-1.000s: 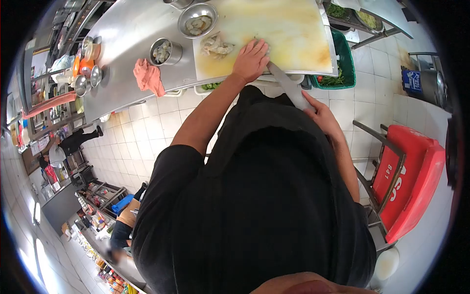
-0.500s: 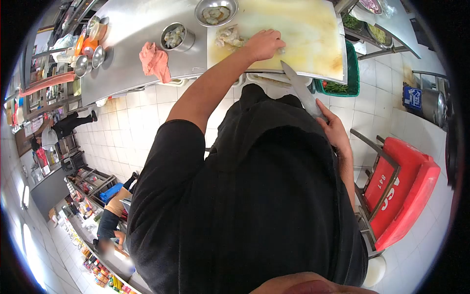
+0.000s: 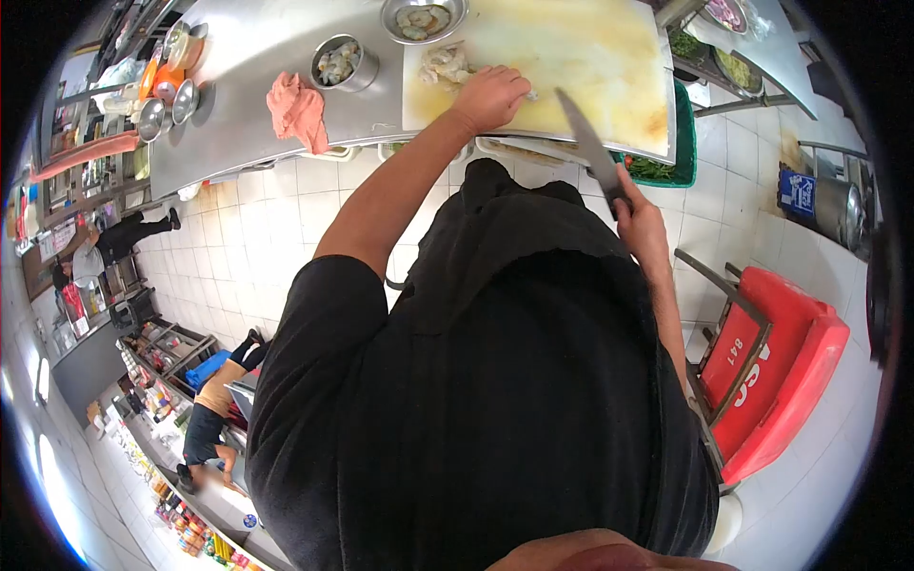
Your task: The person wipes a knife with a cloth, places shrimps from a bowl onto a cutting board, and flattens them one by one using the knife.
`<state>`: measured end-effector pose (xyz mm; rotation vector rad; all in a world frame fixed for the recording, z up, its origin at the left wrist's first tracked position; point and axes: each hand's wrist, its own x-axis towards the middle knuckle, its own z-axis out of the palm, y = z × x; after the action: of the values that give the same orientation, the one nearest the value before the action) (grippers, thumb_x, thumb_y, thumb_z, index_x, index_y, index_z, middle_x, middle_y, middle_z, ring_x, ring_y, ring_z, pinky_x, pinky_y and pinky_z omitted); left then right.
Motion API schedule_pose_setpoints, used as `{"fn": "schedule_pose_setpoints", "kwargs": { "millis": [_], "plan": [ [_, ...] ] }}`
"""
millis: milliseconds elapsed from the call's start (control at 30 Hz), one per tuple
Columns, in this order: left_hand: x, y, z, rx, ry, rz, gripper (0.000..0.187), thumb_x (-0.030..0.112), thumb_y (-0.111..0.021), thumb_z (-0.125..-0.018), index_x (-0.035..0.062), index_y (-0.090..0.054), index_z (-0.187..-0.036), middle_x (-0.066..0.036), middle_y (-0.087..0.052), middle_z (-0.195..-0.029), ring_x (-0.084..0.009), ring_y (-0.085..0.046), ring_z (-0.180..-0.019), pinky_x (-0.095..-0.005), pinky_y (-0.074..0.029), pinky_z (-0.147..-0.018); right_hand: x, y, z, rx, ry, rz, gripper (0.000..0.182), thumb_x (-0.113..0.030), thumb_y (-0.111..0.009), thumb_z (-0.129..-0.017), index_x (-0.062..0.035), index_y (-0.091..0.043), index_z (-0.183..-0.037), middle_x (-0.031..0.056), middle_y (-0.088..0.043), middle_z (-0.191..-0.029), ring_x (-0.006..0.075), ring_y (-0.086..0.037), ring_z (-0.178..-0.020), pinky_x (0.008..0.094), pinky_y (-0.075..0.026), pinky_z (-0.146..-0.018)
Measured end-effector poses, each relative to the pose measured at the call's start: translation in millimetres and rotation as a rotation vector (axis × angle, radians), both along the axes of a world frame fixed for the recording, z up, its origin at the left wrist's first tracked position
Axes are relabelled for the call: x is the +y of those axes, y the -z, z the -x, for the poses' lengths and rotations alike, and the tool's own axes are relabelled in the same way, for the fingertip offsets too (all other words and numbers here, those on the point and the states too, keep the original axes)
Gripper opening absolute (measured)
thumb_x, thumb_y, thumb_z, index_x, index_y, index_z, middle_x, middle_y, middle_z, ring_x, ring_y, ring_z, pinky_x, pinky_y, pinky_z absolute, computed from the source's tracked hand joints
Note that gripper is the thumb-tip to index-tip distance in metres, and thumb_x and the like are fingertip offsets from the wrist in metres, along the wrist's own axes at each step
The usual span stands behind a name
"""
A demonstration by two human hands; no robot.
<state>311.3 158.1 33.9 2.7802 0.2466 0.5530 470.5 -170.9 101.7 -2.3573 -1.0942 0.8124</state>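
Note:
My left hand (image 3: 492, 98) is closed on the near part of the yellowed cutting board (image 3: 590, 48), with a small greyish piece, apparently a raw shrimp (image 3: 533, 94), at its fingertips. In my right hand (image 3: 640, 219) is a large knife (image 3: 588, 136), gripped by its dark handle. The blade points up and left; its tip reaches over the board, apart from my left hand. A pale heap of shrimp (image 3: 444, 65) lies just beyond my left hand. Raw shrimp also fill a steel pot (image 3: 367, 74) and a shallow steel bowl (image 3: 460, 29) nearby.
A crumpled pink cloth (image 3: 297, 112) lies on the steel table (image 3: 228, 114). Under the board's right end stands a green crate (image 3: 687, 143) with greens. A red chair (image 3: 781, 371) is at my right. Two people are at a distance on the left.
My right hand has shifted its grip so the knife's handle shows in it, and the blade has turned. My left hand has slid slightly left and nearer with the small piece.

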Motion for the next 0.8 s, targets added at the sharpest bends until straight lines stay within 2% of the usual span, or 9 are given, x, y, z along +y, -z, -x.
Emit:
{"fn": "schedule_pose_setpoints", "kwargs": {
  "millis": [33,133,267,400,533,567,667,700,800],
  "plan": [
    [0.2,-0.5,5.2,0.000,-0.008,-0.012,0.010,0.013,-0.068,-0.085,0.0112,-0.066,-0.095,-0.007,-0.065,-0.095,-0.0305,-0.064,-0.096,-0.0453,-0.050,-0.085,5.2,-8.3,-0.9,0.012,0.072,0.063,0.063,-0.013,-0.062,-0.099,-0.0361,-0.047,-0.155,0.0298,-0.071,-0.106,0.0448,-0.072,-0.095,0.0475,-0.056,-0.081],
    [-4.6,0.4,13.0,-0.006,-0.032,-0.054,0.008,0.014,-0.066,-0.085,0.0136,-0.067,-0.093,-0.006,-0.065,-0.092,-0.0277,-0.065,-0.097,-0.0425,-0.049,-0.085,7.5,-9.1,1.4,-0.021,0.006,-0.024,0.061,-0.013,-0.062,-0.099,-0.0351,-0.048,-0.154,0.0293,-0.071,-0.101,0.0462,-0.071,-0.090,0.0480,-0.055,-0.080],
    [-9.4,-0.1,16.9,-0.036,-0.057,-0.040,0.010,0.013,-0.067,-0.084,0.0138,-0.068,-0.094,-0.006,-0.065,-0.092,-0.0272,-0.065,-0.096,-0.0415,-0.048,-0.085,18.2,-16.6,7.5,-0.009,-0.098,0.100,0.055,-0.022,-0.060,-0.099,-0.0355,-0.050,-0.152,0.0281,-0.071,-0.101,0.0479,-0.069,-0.094,0.0552,-0.053,-0.082],
    [-9.7,3.4,24.0,-0.047,-0.078,-0.071,0.009,0.013,-0.068,-0.084,0.0140,-0.069,-0.093,-0.004,-0.065,-0.093,-0.0258,-0.064,-0.096,-0.0409,-0.047,-0.084,18.2,-27.3,1.8,-0.057,0.005,0.158,0.057,-0.019,-0.059,-0.099,-0.0373,-0.049,-0.153,0.0279,-0.071,-0.099,0.0468,-0.069,-0.093,0.0549,-0.053,-0.081],
    [-13.6,3.2,22.8,-0.006,-0.085,-0.071,0.009,0.014,-0.067,-0.085,0.0144,-0.070,-0.093,-0.003,-0.065,-0.094,-0.0244,-0.064,-0.098,-0.0402,-0.047,-0.086,18.4,-16.7,13.6,-0.089,-0.149,0.054,0.062,-0.015,-0.059,-0.099,-0.0378,-0.047,-0.155,0.0271,-0.072,-0.095,0.0471,-0.069,-0.087,0.0540,-0.053,-0.077],
    [-13.6,1.9,23.4,-0.019,-0.079,-0.062,0.009,0.014,-0.067,-0.085,0.0144,-0.070,-0.094,-0.003,-0.065,-0.094,-0.0244,-0.064,-0.098,-0.0401,-0.047,-0.086,19.6,-15.0,14.5,-0.116,-0.115,0.030,0.062,-0.015,-0.061,-0.098,-0.0377,-0.047,-0.154,0.0265,-0.072,-0.096,0.0467,-0.070,-0.087,0.0539,-0.053,-0.077],
    [-8.6,2.3,27.6,-0.066,-0.072,-0.043,0.010,0.013,-0.067,-0.085,0.0144,-0.070,-0.094,-0.003,-0.065,-0.094,-0.0242,-0.063,-0.097,-0.0399,-0.047,-0.086,27.7,-30.2,8.9,-0.150,0.050,0.173,0.060,-0.015,-0.062,-0.098,-0.0356,-0.049,-0.153,0.0261,-0.072,-0.099,0.0462,-0.070,-0.090,0.0532,-0.054,-0.079],
    [-7.3,4.0,29.1,-0.088,-0.066,-0.037,0.010,0.013,-0.067,-0.085,0.0144,-0.070,-0.094,-0.003,-0.065,-0.093,-0.0243,-0.063,-0.097,-0.0398,-0.047,-0.086,25.8,-25.4,6.3,-0.189,0.054,0.154,0.058,-0.016,-0.062,-0.098,-0.0336,-0.051,-0.152,0.0260,-0.072,-0.102,0.0458,-0.070,-0.093,0.0521,-0.054,-0.081],
    [-7.2,6.8,28.8,-0.088,-0.056,-0.046,0.011,0.013,-0.068,-0.084,0.0142,-0.070,-0.094,-0.004,-0.065,-0.093,-0.0248,-0.063,-0.097,-0.0399,-0.047,-0.086,21.0,-17.9,14.9,-0.163,-0.069,-0.034,0.056,-0.021,-0.061,-0.099,-0.0360,-0.050,-0.152,0.0228,-0.073,-0.107,0.0438,-0.070,-0.094,0.0538,-0.055,-0.082]
  ]
}}
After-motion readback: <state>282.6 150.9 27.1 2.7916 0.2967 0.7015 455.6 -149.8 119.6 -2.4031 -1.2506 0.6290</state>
